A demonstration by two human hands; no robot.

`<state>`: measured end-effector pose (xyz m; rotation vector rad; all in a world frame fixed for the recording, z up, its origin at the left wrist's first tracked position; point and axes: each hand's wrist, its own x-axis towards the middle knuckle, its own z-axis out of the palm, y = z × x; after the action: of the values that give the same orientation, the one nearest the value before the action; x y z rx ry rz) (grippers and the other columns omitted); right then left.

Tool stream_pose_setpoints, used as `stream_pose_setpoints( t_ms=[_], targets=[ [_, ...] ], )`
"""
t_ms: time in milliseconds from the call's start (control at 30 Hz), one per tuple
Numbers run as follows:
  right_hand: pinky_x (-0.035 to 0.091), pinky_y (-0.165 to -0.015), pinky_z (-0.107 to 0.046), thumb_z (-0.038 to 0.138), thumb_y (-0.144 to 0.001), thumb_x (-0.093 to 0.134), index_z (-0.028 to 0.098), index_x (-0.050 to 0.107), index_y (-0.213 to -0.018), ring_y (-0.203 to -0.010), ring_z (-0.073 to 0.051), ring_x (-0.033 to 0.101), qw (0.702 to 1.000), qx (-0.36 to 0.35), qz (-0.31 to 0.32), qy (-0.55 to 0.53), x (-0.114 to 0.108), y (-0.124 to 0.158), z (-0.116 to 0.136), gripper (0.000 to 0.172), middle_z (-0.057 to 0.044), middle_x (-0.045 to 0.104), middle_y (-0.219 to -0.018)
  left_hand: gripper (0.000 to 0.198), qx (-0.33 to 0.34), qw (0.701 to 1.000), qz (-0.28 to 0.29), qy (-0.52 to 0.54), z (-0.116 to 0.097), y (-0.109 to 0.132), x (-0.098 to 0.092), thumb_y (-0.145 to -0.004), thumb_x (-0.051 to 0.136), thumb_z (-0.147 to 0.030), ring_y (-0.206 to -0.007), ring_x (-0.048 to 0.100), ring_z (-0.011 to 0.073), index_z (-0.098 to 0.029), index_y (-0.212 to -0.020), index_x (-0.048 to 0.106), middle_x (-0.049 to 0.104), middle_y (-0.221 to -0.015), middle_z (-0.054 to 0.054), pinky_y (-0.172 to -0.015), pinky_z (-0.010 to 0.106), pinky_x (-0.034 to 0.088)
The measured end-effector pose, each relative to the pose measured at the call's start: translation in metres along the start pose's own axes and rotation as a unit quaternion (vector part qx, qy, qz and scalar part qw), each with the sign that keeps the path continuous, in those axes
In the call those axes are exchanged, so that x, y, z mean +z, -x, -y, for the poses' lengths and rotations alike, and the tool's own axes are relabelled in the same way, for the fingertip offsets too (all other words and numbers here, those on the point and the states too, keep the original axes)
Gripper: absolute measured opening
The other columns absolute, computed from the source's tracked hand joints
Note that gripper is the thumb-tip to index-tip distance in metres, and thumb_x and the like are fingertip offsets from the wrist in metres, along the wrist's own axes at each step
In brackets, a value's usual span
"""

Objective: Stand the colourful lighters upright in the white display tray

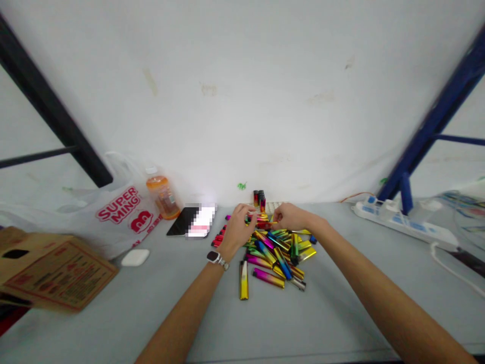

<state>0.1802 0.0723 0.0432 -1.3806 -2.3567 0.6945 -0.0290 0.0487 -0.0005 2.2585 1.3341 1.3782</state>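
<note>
A pile of shiny, many-coloured lighters (280,258) lies on the grey table. My left hand (241,226), with a watch (217,259) at its wrist, hovers over the pile's far left part. Its fingers are bent but apart, and nothing is plainly held in them. Across from it, my right hand (291,216) is closed, pinching a reddish-orange lighter (271,223) that points left between the hands. Behind the hands several dark-topped lighters (259,198) stand upright in a cluster. A pale gridded piece (272,206) shows in part beside them, half hidden by my right hand.
To the left are a cardboard box (60,273), a white plastic bag (109,217), a bottle of orange drink (163,194), a phone-like device (184,221) and a white case (135,257). A power strip (405,222) lies right. The wall (242,101) closes off the back.
</note>
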Motion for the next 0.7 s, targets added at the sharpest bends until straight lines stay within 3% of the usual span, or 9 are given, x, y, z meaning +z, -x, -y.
stream_pose_setpoints(
  t_ms=[167,233,300,367,433,500,600,700],
  targets=[
    [0.028,-0.048,-0.025,0.05,-0.071,0.069,0.014,0.065,-0.068,-0.052,-0.01,0.043,0.984,-0.007,-0.021,-0.175,-0.003,0.029,-0.002,0.036,0.002,0.054,-0.056,0.023,-0.098,0.984,-0.042,0.144,-0.016,0.006,0.007,-0.087,0.061,-0.038,-0.087,0.065,0.0184,-0.017,-0.094,0.066,0.07,-0.093,0.007,-0.084,0.033,0.051],
    [0.03,-0.05,-0.024,0.054,-0.072,0.07,0.016,0.062,-0.075,-0.054,-0.011,0.044,0.959,-0.012,-0.055,-0.277,0.009,0.035,-0.002,0.039,0.003,0.055,-0.06,0.03,-0.152,0.953,-0.061,0.255,-0.022,0.009,0.014,-0.082,0.066,-0.044,-0.086,0.066,0.0182,-0.016,-0.094,0.067,0.071,-0.092,0.007,-0.081,0.032,0.053],
    [0.033,-0.053,-0.024,0.057,-0.071,0.071,0.017,0.057,-0.075,-0.056,-0.011,0.047,0.93,-0.014,-0.095,-0.354,0.025,0.037,0.0,0.042,0.003,0.056,-0.062,0.035,-0.201,0.904,-0.058,0.373,-0.026,0.012,0.021,-0.078,0.07,-0.047,-0.083,0.068,0.0178,-0.015,-0.092,0.066,0.071,-0.091,0.007,-0.076,0.031,0.055],
    [0.036,-0.056,-0.025,0.057,-0.071,0.071,0.018,0.055,-0.076,-0.058,-0.012,0.049,0.917,-0.014,-0.112,-0.383,0.039,0.038,0.003,0.043,0.002,0.057,-0.063,0.036,-0.233,0.867,-0.053,0.438,-0.027,0.014,0.025,-0.075,0.073,-0.047,-0.08,0.068,0.0168,-0.014,-0.09,0.066,0.071,-0.089,0.006,-0.073,0.03,0.056],
    [0.038,-0.058,-0.025,0.056,-0.071,0.072,0.018,0.055,-0.077,-0.06,-0.012,0.05,0.914,-0.019,-0.119,-0.387,0.048,0.038,0.008,0.042,0.002,0.057,-0.065,0.034,-0.243,0.855,-0.05,0.456,-0.026,0.015,0.026,-0.074,0.075,-0.044,-0.078,0.067,0.0157,-0.014,-0.087,0.066,0.071,-0.087,0.005,-0.072,0.03,0.056],
    [0.04,-0.061,-0.026,0.055,-0.074,0.07,0.018,0.056,-0.079,-0.063,-0.013,0.052,0.911,-0.023,-0.122,-0.394,0.05,0.036,0.017,0.04,0.001,0.058,-0.069,0.031,-0.227,0.867,-0.042,0.441,-0.025,0.016,0.023,-0.074,0.075,-0.041,-0.075,0.066,0.0146,-0.014,-0.085,0.066,0.069,-0.083,0.003,-0.071,0.028,0.055],
    [0.044,-0.064,-0.027,0.058,-0.082,0.06,0.019,0.058,-0.086,-0.069,-0.015,0.056,0.888,-0.029,-0.096,-0.448,0.052,0.03,0.034,0.04,0.0,0.061,-0.075,0.025,-0.181,0.909,-0.019,0.375,-0.023,0.017,0.014,-0.077,0.072,-0.038,-0.065,0.062,0.0122,-0.014,-0.085,0.067,0.066,-0.075,0.001,-0.065,0.025,0.053],
    [0.04,-0.055,-0.026,0.06,-0.083,0.057,0.02,0.055,-0.078,-0.058,-0.014,0.048,0.896,-0.02,-0.127,-0.424,0.064,0.018,0.048,0.04,0.004,0.052,-0.061,0.016,-0.123,0.951,-0.035,0.281,-0.021,0.021,0.007,-0.08,0.069,-0.03,-0.071,0.061,0.0131,-0.016,-0.086,0.067,0.064,-0.083,0.002,-0.064,0.024,0.052]
  ],
)
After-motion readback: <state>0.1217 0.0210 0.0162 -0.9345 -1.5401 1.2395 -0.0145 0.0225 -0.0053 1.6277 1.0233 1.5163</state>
